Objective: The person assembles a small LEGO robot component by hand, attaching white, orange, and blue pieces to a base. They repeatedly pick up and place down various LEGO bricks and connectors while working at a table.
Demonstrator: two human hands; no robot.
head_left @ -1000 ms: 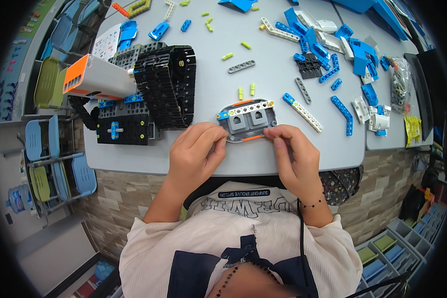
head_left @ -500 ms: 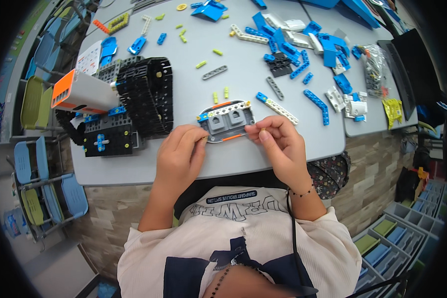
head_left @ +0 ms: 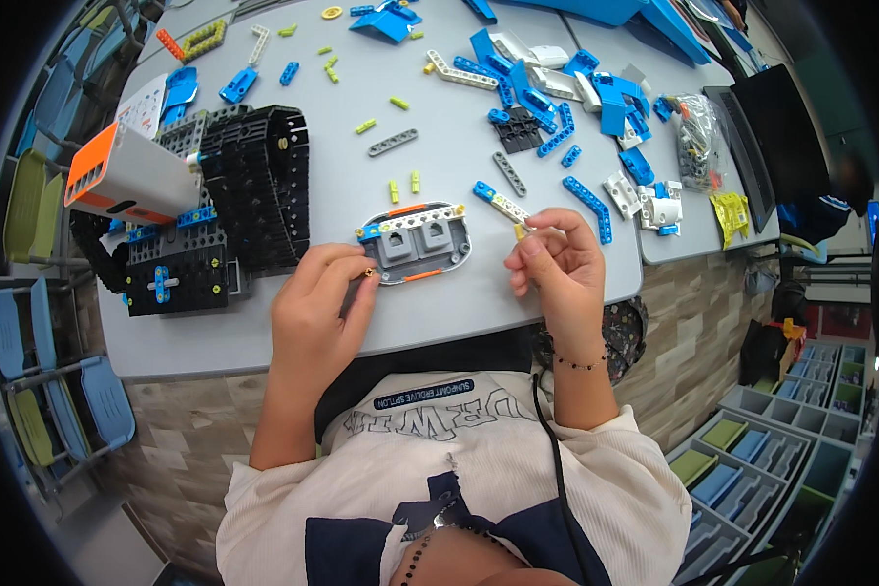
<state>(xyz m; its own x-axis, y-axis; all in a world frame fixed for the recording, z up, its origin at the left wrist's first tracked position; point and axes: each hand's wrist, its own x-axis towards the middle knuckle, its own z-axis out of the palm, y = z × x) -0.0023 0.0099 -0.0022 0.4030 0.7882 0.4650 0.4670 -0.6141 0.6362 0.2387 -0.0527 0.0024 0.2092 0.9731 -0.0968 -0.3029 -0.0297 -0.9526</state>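
Observation:
My left hand point(head_left: 314, 298) is closed in a pinch on a small tan connector point(head_left: 370, 272), just off the near left rim of a grey oval panel point(head_left: 397, 248). The panel lies on the table, with orange edge strips and two raised square sockets. Across its far side runs a white beam point(head_left: 422, 221) with blue and yellow ends. To the right of the panel, my right hand point(head_left: 564, 262) pinches a small yellow peg point(head_left: 521, 232) between thumb and fingertips. Beyond those fingers a white beam with a blue end point(head_left: 496, 200) lies partly covered.
At left stands a tracked model point(head_left: 261, 186) carrying a white and orange box point(head_left: 132, 176). Lime pegs point(head_left: 394, 190), grey beams point(head_left: 394, 143) and a heap of blue and white pieces point(head_left: 527, 88) lie beyond. A clear bag of parts point(head_left: 698, 142) and a yellow packet point(head_left: 730, 217) are at right.
My right hand has moved right, away from the panel, with the yellow peg raised in its fingertips. My left hand stays near the panel's left end. The whole view has shifted slightly.

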